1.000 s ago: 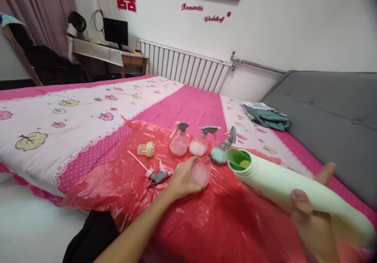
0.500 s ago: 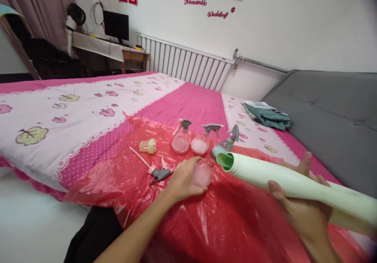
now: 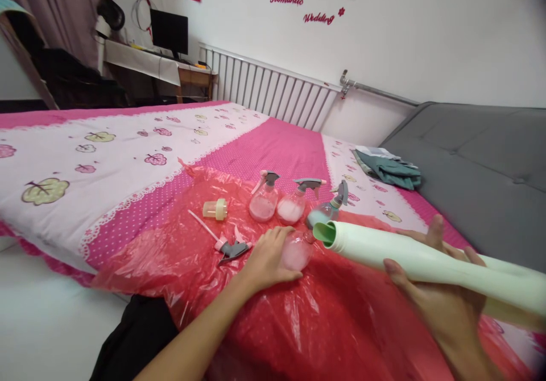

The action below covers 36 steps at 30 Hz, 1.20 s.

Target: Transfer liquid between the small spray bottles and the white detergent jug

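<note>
My left fingers (image 3: 285, 233) are wrapped around a small clear bottle (image 3: 297, 251), its neck open, resting on the red plastic sheet (image 3: 307, 324). My right fingers (image 3: 434, 230) grip a big pale green bottle (image 3: 384, 253) from below, holding it nearly level in the air, its open mouth just beside the small bottle's neck. A loose spray head (image 3: 232, 249) lies just left of my left hand (image 3: 267, 259). Behind stand three spray bottles (image 3: 294, 203) in a row and a small yellow jar (image 3: 214, 208) on its side, all on the sheet over the pink bed (image 3: 85, 165).
</note>
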{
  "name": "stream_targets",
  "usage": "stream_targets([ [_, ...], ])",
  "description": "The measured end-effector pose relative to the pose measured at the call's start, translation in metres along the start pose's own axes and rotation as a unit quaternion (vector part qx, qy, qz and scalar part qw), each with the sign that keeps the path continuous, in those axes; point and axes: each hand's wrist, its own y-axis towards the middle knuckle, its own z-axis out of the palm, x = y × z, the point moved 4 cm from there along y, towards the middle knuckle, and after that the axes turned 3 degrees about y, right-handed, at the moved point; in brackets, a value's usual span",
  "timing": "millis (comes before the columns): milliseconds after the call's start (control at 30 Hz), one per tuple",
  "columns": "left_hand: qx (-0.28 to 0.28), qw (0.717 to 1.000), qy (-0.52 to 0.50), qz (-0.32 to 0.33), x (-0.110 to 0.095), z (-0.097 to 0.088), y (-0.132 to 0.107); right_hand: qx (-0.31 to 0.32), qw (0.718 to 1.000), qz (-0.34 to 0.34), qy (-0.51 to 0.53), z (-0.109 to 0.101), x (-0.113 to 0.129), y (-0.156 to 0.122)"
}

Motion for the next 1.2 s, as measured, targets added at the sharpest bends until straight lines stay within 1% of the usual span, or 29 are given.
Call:
stream_targets([
  [167, 0.008, 1.000, 0.001, 0.001, 0.000, 0.000, 0.000, -0.003, 1.000, -0.006, -0.012, -0.003, 0.002, 0.002],
  [567, 0.008, 1.000, 0.000, 0.005, 0.001, 0.002, 0.000, -0.037, 0.996, -0.063, -0.053, -0.010, 0.008, 0.009],
  [1100, 0.016, 1.000, 0.008, 0.008, 0.001, 0.002, 0.001, -0.029, 0.995, -0.071, -0.056, -0.011, 0.009, 0.012],
  [1200, 0.017, 1.000, 0.008, 0.010, 0.001, 0.003, 0.001, -0.041, 0.995, -0.075, -0.054, -0.009, 0.006, 0.011],
])
